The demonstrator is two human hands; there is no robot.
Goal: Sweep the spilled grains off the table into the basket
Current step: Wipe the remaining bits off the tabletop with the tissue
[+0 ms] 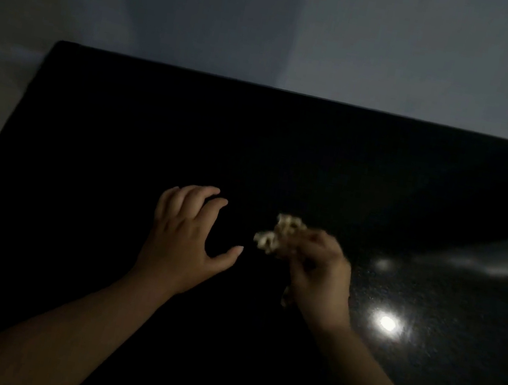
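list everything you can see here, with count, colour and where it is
table: one, black and glossy, fills the middle and lower frame
grains: one small blurred clump, pale beige, at the right hand's fingertips, centre of the table
light reflections: two round glares, white, on the table's right side
wall: grey, behind the table
basket: none in view
left hand: one, open, fingers spread, over the table left of the grains
right hand: one, blurred, fingers curled at the grains; grip unclear
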